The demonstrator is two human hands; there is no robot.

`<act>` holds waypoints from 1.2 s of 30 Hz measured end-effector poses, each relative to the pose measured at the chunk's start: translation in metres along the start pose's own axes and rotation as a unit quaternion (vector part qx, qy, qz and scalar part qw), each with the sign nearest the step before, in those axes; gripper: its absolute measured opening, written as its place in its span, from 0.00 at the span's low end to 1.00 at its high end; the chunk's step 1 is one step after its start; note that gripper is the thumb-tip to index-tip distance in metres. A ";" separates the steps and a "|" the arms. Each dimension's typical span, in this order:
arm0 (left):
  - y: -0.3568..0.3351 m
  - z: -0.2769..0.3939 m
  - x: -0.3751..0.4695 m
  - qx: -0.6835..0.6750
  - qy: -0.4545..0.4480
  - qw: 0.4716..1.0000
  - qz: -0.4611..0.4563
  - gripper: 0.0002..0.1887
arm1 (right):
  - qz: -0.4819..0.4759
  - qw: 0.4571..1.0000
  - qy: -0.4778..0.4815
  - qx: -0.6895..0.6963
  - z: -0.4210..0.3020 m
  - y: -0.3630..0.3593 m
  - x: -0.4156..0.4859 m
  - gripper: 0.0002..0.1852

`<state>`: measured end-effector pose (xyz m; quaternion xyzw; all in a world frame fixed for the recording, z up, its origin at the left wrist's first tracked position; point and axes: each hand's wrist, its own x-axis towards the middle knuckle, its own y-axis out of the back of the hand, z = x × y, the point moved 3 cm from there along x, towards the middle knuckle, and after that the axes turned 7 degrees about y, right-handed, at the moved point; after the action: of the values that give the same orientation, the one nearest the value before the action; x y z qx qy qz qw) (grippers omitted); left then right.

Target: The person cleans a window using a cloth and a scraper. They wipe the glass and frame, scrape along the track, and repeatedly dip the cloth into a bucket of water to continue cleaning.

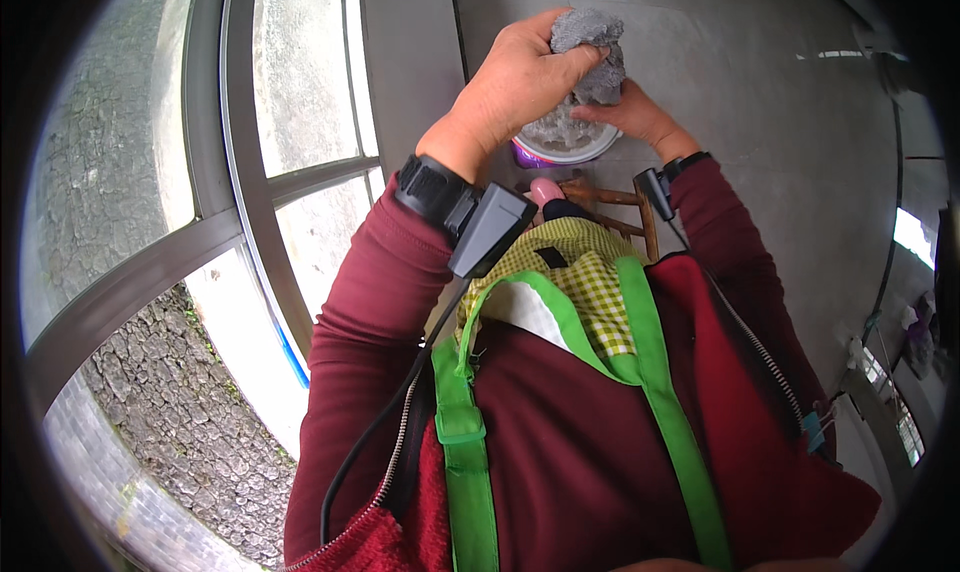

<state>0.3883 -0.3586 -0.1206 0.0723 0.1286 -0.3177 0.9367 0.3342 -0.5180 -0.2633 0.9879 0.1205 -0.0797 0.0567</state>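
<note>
A wet-looking grey cloth (587, 30) is bunched up over a round bucket (568, 156) with a white rim and purple side. My left hand (534, 66) grips the upper part of the cloth, its thumb across the folds. Lower and to the right, my right hand (634, 114) is against the cloth's lower end, its thumb pointing left over the bucket; its other fingers are mostly hidden. Cloudy grey water (559, 133) shows inside the bucket, below both hands.
Just below the bucket is a wooden stool or chair (645, 216), beside a pink shoe (547, 190). A metal-framed glass window (307, 69) runs along the left, with a stone wall outside. Grey floor (750, 114) extends to the right. Blurred items (919, 324) lie at the far right.
</note>
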 end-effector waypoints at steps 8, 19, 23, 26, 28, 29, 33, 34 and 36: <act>0.035 -0.039 0.000 -0.343 0.076 0.933 0.078 0.12 | 0.227 0.941 0.017 0.251 0.047 -0.004 0.015 0.28; -0.010 -0.198 0.003 -0.360 0.348 0.865 0.032 0.43 | 0.206 0.891 0.069 0.399 0.009 -0.029 0.003 0.25; -0.027 -0.180 0.014 -0.506 0.283 0.815 0.011 0.41 | 0.171 0.890 0.126 0.404 -0.011 -0.038 -0.005 0.24; -0.027 -0.162 0.005 -0.530 0.276 0.800 0.053 0.35 | 0.191 0.878 0.116 0.424 -0.013 -0.049 -0.014 0.26; -0.028 -0.156 0.006 -0.544 0.267 0.792 0.074 0.31 | 0.244 0.845 0.044 0.474 -0.004 -0.051 -0.018 0.26; -0.028 -0.153 0.007 -0.559 0.250 0.787 0.075 0.29 | 0.230 0.869 0.080 0.431 -0.005 -0.050 -0.021 0.28; -0.026 -0.156 0.010 -0.598 0.236 0.753 0.141 0.24 | 0.234 0.921 0.101 0.296 -0.004 -0.032 -0.037 0.36; -0.026 -0.156 0.012 -0.608 0.235 0.745 0.145 0.24 | 0.212 0.930 0.129 0.271 -0.007 -0.029 -0.042 0.38; -0.024 -0.157 0.013 -0.626 0.228 0.730 0.152 0.22 | 0.158 0.936 0.089 0.302 -0.005 -0.025 -0.049 0.41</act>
<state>0.3528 -0.3509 -0.2756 -0.4419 0.4955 0.0075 0.7477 0.2820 -0.5040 -0.2521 0.9677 -0.0625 -0.0139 -0.2438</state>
